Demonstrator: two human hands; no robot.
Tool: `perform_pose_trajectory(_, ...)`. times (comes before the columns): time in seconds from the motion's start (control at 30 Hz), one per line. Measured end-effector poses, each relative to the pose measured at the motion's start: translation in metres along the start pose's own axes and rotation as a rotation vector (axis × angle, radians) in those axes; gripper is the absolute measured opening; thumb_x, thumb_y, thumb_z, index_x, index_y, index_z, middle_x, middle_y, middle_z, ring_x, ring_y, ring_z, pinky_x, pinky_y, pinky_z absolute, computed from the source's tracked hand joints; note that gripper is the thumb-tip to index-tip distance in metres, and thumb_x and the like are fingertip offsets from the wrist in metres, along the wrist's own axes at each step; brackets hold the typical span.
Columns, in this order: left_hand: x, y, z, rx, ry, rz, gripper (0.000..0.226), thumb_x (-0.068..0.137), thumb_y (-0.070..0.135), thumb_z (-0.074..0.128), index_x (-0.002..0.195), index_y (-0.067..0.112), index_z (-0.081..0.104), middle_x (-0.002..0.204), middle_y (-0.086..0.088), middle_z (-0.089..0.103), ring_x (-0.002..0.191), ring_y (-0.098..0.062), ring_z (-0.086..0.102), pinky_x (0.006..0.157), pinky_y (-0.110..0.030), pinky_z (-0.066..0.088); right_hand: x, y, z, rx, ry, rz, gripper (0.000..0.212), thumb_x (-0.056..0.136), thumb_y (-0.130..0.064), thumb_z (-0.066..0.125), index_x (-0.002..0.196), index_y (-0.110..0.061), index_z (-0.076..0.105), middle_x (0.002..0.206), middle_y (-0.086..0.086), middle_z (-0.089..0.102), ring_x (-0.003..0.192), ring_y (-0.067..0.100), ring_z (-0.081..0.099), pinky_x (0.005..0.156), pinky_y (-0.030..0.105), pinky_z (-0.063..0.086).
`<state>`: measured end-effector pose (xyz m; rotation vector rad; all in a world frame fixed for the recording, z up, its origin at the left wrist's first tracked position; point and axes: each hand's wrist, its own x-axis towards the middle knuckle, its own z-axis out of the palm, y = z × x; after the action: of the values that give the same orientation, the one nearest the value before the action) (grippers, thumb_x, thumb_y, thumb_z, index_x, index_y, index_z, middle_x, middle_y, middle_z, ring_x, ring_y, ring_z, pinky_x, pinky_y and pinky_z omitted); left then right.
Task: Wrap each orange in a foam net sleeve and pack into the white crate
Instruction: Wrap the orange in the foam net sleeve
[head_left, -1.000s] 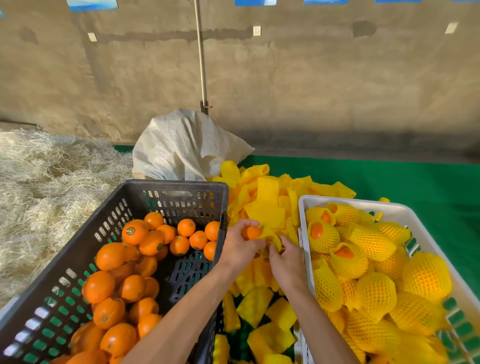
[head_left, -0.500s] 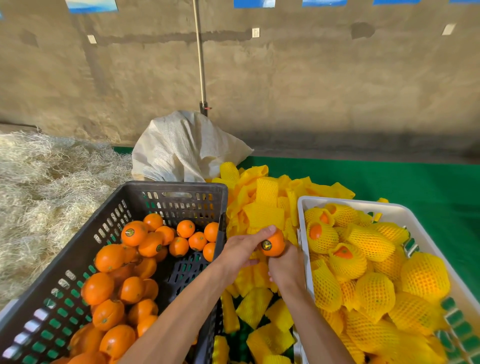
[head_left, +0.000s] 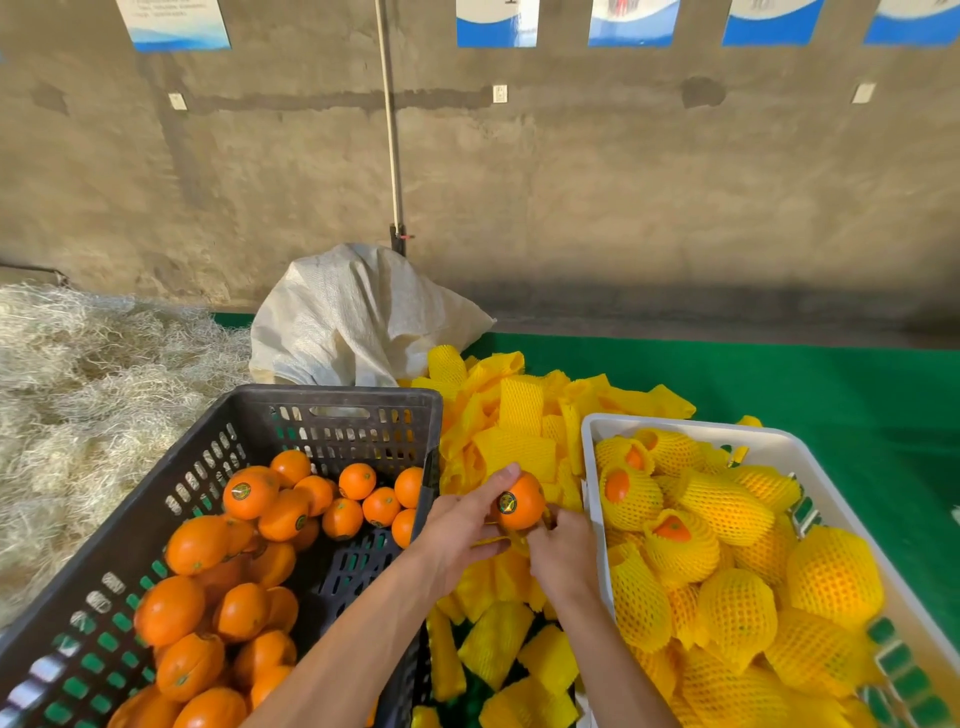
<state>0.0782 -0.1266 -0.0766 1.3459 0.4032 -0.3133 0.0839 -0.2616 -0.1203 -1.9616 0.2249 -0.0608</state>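
Note:
My left hand (head_left: 462, 525) grips a bare orange (head_left: 521, 501) with a round sticker, held over the pile of yellow foam net sleeves (head_left: 519, 431) between the two crates. Just below the orange, my right hand (head_left: 563, 551) pinches a yellow foam sleeve (head_left: 511, 538) whose edge shows between both hands. The black crate (head_left: 332, 410) on the left holds several bare oranges (head_left: 249, 493). The white crate (head_left: 691, 428) on the right holds several oranges wrapped in foam net (head_left: 727, 509).
A white woven sack (head_left: 358, 317) stands behind the black crate. Pale straw-like packing fibre (head_left: 88, 395) lies heaped at the left. Green matting (head_left: 805, 395) covers the surface to the right, and a concrete wall with a pole (head_left: 389, 130) rises behind.
My left hand has brought the orange out from behind the sleeves and turned it sticker-side up. My right hand has moved under it, now holding a sleeve.

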Motion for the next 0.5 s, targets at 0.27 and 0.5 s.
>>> perform_pose_trajectory(0.27, -0.005, -0.001, 0.007, 0.291, 0.114, 0.387, 0.061, 0.067, 0.060, 0.088, 0.098, 0.016, 0.059, 0.095, 0.002, 0.065, 0.083, -0.003, 0.065, 0.074, -0.031, 0.061, -0.005, -0.004, 0.003, 0.154, 0.048, -0.003, 0.038, 0.106, -0.026, 0.050, 0.074, -0.010, 0.064, 0.065, 0.006, 0.060, 0.059, 0.022, 0.063, 0.051, 0.043, 0.059)
perform_pose_trajectory(0.5, -0.005, -0.006, 0.008, 0.536, 0.084, 0.512, 0.043, 0.081, 0.047, 0.083, 0.120, 0.040, 0.064, 0.120, -0.003, 0.047, 0.116, -0.019, 0.051, 0.092, -0.031, 0.055, -0.008, -0.009, -0.004, 0.134, 0.103, -0.126, 0.034, 0.105, -0.025, 0.053, 0.075, -0.014, 0.063, 0.075, 0.003, 0.062, 0.070, 0.019, 0.058, 0.062, 0.030, 0.044)
